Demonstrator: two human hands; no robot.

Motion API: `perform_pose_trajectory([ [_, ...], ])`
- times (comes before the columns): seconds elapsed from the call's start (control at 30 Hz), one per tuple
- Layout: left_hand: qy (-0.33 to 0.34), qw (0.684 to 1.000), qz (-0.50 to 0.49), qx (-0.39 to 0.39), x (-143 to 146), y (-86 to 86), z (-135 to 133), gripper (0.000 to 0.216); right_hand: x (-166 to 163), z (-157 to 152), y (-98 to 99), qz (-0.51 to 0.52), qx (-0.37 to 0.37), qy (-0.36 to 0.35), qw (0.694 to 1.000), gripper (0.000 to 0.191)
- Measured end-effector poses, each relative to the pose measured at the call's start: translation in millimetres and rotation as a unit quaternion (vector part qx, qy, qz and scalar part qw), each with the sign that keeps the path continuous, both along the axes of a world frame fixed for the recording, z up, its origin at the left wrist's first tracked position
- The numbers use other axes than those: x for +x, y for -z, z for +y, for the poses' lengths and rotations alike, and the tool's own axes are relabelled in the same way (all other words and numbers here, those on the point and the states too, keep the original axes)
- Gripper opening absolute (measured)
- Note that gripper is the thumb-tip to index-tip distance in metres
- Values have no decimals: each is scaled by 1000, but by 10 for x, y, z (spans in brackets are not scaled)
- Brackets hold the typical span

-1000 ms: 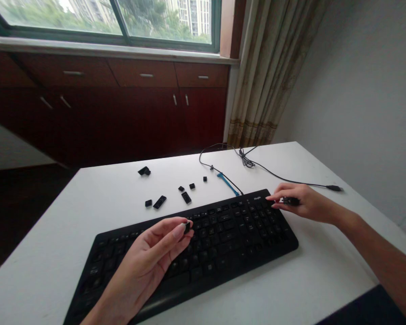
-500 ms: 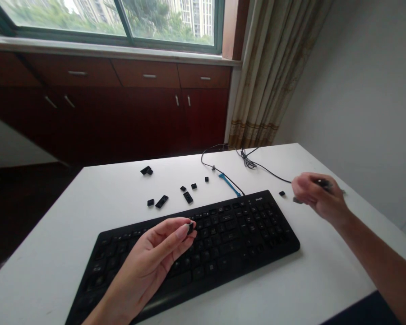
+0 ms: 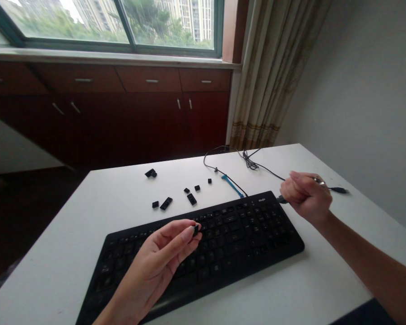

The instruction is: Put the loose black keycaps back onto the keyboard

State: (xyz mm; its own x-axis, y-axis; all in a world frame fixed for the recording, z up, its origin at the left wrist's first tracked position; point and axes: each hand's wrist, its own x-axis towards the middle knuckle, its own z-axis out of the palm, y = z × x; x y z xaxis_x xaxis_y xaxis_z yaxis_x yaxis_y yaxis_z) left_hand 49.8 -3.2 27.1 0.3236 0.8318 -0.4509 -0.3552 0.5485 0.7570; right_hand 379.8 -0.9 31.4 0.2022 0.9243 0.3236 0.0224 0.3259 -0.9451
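Observation:
A black keyboard lies across the white table. Above its left half, my left hand pinches a small black keycap between thumb and fingertips. My right hand is a closed fist at the keyboard's far right corner. A small dark piece shows at its lower left, touching the table, and a metal bit sticks out at the top. What the fist holds is mostly hidden.
Several loose black keycaps lie scattered behind the keyboard, one larger piece farther back. A blue strip sits on the keyboard cable, whose USB plug lies at the right. Dark wooden cabinets and a curtain stand beyond.
My right hand left the keyboard's top right keys, swung out right, then came back to the corner, closing over where a lone keycap lay. The left hand stays pinched on its keycap.

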Motion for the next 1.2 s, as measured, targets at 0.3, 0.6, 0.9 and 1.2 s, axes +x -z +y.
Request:
perform_pose_trajectory([
  [0.3, 5, 1000, -12, 8, 14, 20, 13, 23, 235, -164, -53, -394, -51, -9, 917, 14],
  [0.6, 14, 1000, -22, 0, 14, 9, -12, 22, 574, -308, 39, -503, -98, -115, 851, 21],
  [0.9, 35, 997, -66, 20, 35, -34, -25, 20, -280, -317, -112, -454, 5, -119, 883, 16],
  [1.2, 35, 994, -93, 41, 40, 35, -45, 20, -1007, -248, -284, -372, 115, -179, 904, 32],
])
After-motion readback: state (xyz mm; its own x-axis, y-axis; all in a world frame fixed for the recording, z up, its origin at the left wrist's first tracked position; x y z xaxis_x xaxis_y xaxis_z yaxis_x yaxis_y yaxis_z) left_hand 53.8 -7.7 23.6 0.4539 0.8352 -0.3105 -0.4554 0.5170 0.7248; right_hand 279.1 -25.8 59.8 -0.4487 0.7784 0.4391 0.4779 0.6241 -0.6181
